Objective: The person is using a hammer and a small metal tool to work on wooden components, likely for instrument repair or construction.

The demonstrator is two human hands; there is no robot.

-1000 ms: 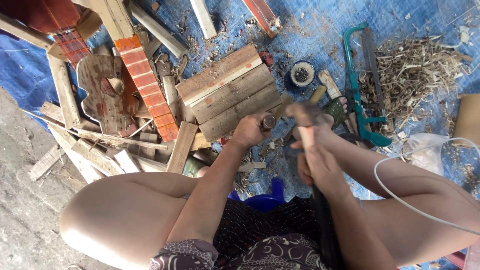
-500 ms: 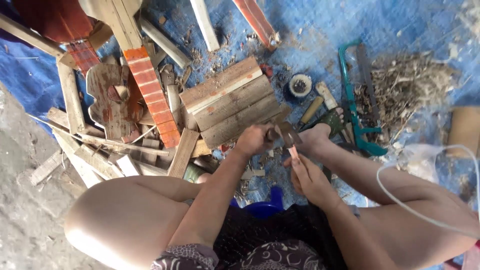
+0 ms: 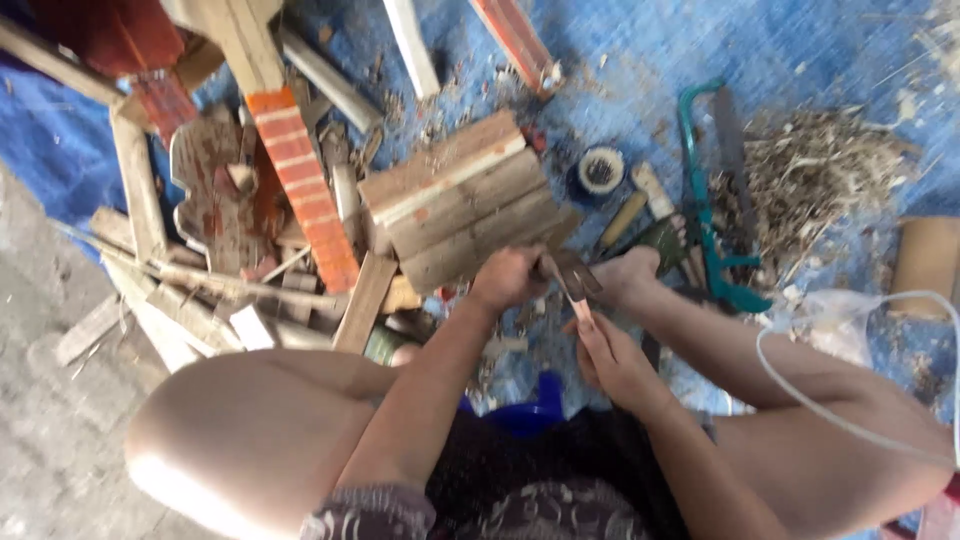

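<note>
Wooden strip point(image 3: 581, 305), thin and pale, sits pinched between the fingers of the right hand point(image 3: 612, 362), its long axis running up and away from that grip toward the left hand point(image 3: 508, 277), which is closed around a dark-handled blade tool point(image 3: 566, 272) just beyond the strip's far tip. The right hand is the nearer of the two to the body, curled snug round the strip's lower end; the left fist is shut firmly on the tool, whose working end meets the strip at about the point where the two hands come closest, though the exact contact is too blurred to tell. Below the grip, bare knees flank a blue stool point(image 3: 530, 410) on which the person sits. Just past the left hand lies a block of stacked wooden planks point(image 3: 460, 205), and to the left of that a red-and-white painted batten point(image 3: 300, 185) rests across a heap of offcuts and a carved wooden piece point(image 3: 215, 195). To the right of the grip, a bare foot point(image 3: 632, 272) is planted beside a teal-framed handsaw point(image 3: 705, 200), with a roll of tape point(image 3: 600, 170) a little farther off. Farthest out on the right, a pile of wood shavings point(image 3: 820, 180) spreads over the blue tarpaulin point(image 3: 620, 50), and a white cable point(image 3: 850, 420) loops across the person's right leg.
</note>
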